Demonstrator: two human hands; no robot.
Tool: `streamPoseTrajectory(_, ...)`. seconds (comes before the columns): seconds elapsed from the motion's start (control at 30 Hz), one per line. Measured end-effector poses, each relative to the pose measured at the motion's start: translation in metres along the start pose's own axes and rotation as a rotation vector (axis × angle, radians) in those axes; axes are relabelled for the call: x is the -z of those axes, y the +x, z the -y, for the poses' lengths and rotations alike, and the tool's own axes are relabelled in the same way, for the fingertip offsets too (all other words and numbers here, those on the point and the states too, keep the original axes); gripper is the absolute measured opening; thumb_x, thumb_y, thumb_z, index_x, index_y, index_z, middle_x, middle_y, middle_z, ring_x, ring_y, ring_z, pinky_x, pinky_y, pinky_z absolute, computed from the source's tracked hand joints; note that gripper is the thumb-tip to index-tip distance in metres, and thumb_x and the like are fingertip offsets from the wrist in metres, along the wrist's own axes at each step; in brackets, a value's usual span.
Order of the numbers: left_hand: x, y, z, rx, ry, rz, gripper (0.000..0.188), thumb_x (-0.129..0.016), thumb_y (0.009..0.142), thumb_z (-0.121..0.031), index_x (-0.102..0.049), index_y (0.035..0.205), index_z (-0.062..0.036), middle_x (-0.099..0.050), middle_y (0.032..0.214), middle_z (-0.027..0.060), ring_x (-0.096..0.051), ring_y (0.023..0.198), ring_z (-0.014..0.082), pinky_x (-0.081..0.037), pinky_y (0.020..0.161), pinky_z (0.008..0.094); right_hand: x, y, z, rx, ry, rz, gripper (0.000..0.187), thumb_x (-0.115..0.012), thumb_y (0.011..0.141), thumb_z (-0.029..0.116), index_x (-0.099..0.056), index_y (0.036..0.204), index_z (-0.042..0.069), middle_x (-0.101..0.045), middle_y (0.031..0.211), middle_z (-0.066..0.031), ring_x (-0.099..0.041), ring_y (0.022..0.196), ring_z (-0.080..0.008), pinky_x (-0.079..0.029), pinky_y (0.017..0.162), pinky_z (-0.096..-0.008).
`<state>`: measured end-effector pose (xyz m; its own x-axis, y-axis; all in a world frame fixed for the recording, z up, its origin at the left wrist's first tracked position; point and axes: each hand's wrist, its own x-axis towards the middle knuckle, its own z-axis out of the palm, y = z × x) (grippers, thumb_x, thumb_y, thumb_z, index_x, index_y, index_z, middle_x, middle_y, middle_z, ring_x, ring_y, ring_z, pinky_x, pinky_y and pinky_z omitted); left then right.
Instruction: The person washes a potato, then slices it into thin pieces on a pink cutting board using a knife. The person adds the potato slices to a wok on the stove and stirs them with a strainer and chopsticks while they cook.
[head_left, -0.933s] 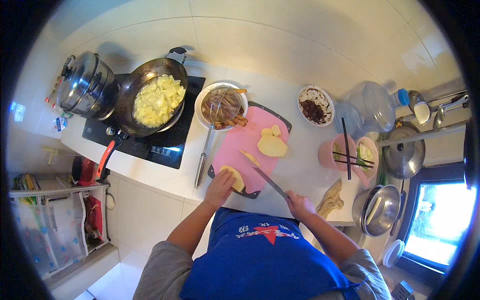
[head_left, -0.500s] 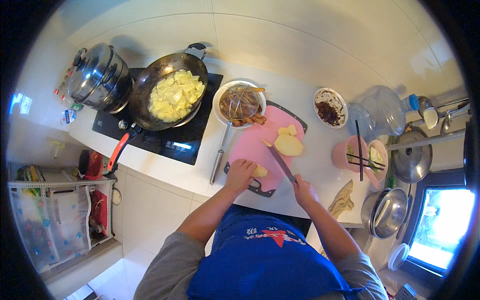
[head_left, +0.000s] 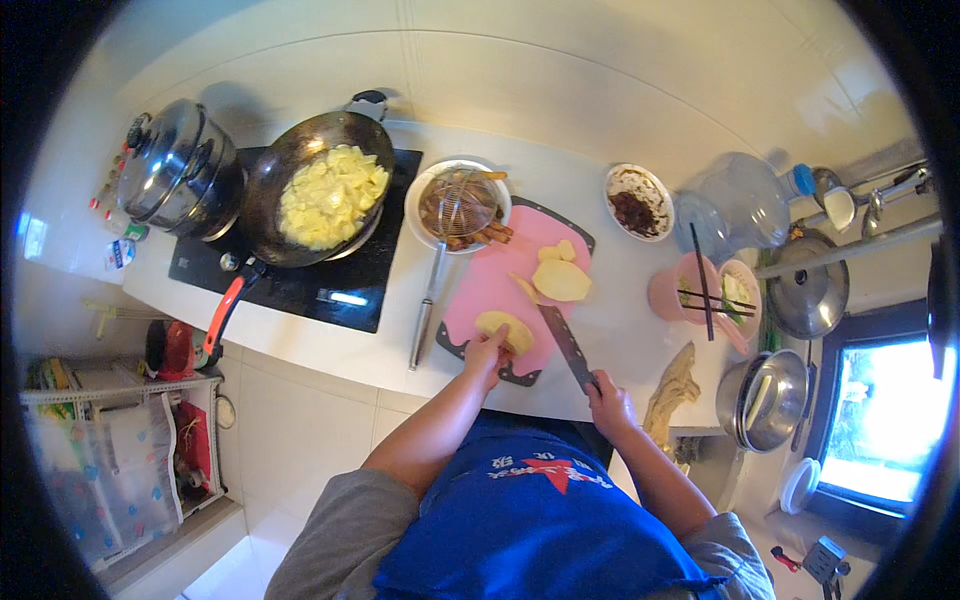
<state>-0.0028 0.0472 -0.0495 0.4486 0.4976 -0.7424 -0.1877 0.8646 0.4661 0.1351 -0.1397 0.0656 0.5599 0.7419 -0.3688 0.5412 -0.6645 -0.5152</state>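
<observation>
A pink cutting board (head_left: pixel 478 290) with dark corners lies on the counter before me. At its near end my left hand (head_left: pixel 487 354) grips a peeled potato piece (head_left: pixel 506 331), fingers on its near side. My right hand (head_left: pixel 609 402) is closed round the handle of a kitchen knife (head_left: pixel 567 350). The blade slants up and left, its tip over the board beside a thin potato slice (head_left: pixel 525 289). Farther up the board lie a larger cut potato (head_left: pixel 562 281) and small potato pieces (head_left: pixel 556 251).
A wok (head_left: pixel 268 193) of yellow potato chunks and a lidded pot (head_left: pixel 180 168) occupy the hob, left. A wire skimmer (head_left: pixel 428 305) rests across a bowl (head_left: pixel 412 212) beyond the board. To the right are a bowl of dark food (head_left: pixel 640 208), chopsticks on pink containers (head_left: pixel 668 296), and a cloth (head_left: pixel 672 393).
My left hand has turned and lifted the potato piece, so more of it shows. The knife has swung steeper, its tip lower on the board. The view has shifted slightly.
</observation>
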Motion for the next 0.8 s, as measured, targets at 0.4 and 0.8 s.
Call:
streamPoseTrajectory(0.4, 0.011, -0.043, -0.019, -0.447, 1.177, -0.228, 0.023, -0.071, 0.078, -0.019, -0.061, 0.091, -0.0035, -0.065, 0.085, 0.0118, -0.063, 0.071, 0.0241, -0.051, 0.064, 0.0342, 0.025, 0.026, 0.016, 0.287, -0.264, 0.183, 0.026, -0.044, 0.09, 0.014, -0.045, 0.115, 0.01, -0.064, 0.081, -0.0214, -0.063, 0.074, -0.0397, -0.05, 0.064, -0.0506)
streamPoseTrajectory(0.8, -0.002, -0.036, -0.012, -1.205, 1.783, -0.012, 0.037, -0.071, 0.067, -0.016, -0.06, 0.102, -0.0085, -0.057, 0.106, 0.0102, -0.054, 0.098, 0.0326, -0.048, 0.08, 0.0417, 0.046, 0.072, 0.059, 0.498, -0.484, 0.496, 0.027, -0.046, 0.085, 0.008, -0.044, 0.111, 0.006, -0.062, 0.087, -0.0193, -0.064, 0.082, -0.0369, -0.051, 0.069, -0.0461)
